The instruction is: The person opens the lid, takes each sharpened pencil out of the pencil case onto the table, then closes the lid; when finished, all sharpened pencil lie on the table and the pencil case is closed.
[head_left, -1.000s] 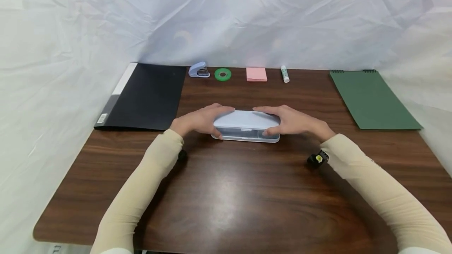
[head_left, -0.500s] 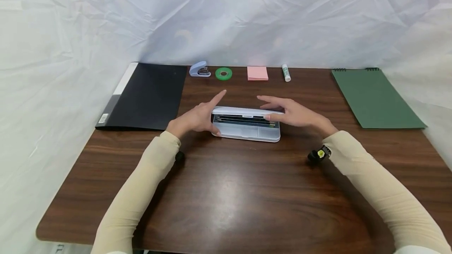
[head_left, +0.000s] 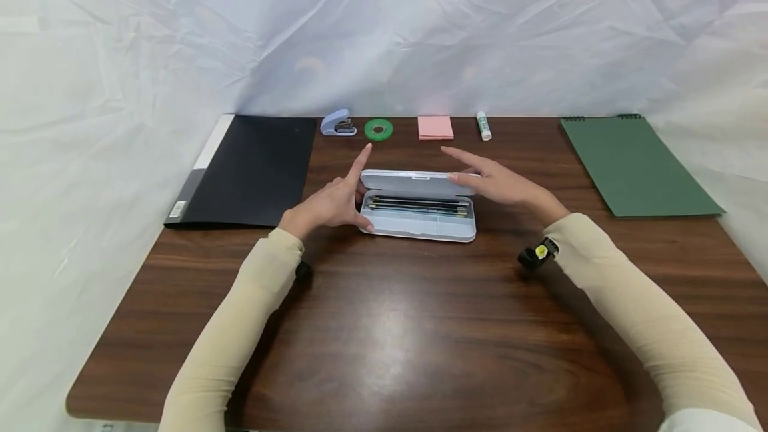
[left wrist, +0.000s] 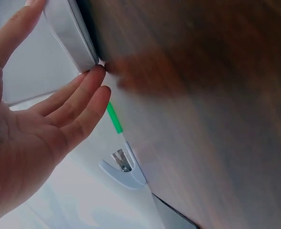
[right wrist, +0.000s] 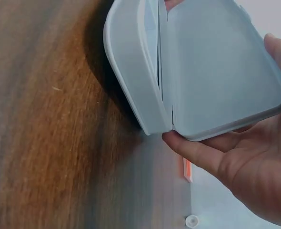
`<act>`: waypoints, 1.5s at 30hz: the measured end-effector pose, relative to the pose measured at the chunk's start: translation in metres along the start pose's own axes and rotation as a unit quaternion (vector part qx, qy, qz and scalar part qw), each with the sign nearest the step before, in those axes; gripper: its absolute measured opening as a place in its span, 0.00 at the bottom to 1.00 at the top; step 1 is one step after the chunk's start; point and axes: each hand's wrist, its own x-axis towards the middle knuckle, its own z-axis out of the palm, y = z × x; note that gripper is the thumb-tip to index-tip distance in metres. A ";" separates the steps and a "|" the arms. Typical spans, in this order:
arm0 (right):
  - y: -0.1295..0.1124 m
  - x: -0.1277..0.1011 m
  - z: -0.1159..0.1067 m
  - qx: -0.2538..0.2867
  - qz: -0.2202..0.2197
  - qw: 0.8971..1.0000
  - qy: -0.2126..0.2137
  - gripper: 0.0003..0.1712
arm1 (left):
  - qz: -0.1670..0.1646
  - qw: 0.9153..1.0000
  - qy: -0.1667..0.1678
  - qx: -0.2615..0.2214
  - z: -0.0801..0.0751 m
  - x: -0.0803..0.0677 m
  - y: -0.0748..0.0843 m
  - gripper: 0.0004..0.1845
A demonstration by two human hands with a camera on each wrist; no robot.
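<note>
A pale blue pencil case [head_left: 417, 226] lies open in the middle of the brown table [head_left: 384, 332], its lid [head_left: 414, 183] tilted up and back. Dark pencils [head_left: 417, 205] lie in its tray. My left hand [head_left: 331, 202] is at the case's left end with straight fingers, thumb by the base and index finger raised. My right hand [head_left: 501, 185] touches the lid's right end with straight fingers. The right wrist view shows the lid [right wrist: 216, 62] resting against that right hand [right wrist: 245, 171]. In the left wrist view, the fingertips [left wrist: 90, 83] of my left hand meet the case's corner [left wrist: 71, 38].
Along the back edge stand a blue stapler [head_left: 337, 123], a green tape roll [head_left: 379, 129], pink sticky notes [head_left: 435, 127] and a glue stick [head_left: 483, 125]. A black folder [head_left: 252, 169] lies at left, a green spiral notebook [head_left: 636, 165] at right.
The case was closed under both hands a second ago. Its lid has since swung up and back, showing the pencils, and both hands' fingers have straightened.
</note>
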 end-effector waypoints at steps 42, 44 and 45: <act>0.024 0.060 -0.020 0.025 0.070 0.997 0.028 0.44 | -0.047 0.990 -0.103 0.080 0.008 0.011 0.004 0.59; 0.025 0.060 -0.020 0.028 0.069 0.997 0.029 0.44 | -0.053 0.990 -0.108 0.077 0.008 0.012 0.004 0.58; 0.025 0.060 -0.020 0.026 0.068 0.997 0.030 0.44 | -0.057 0.989 -0.110 0.076 0.008 0.013 0.004 0.58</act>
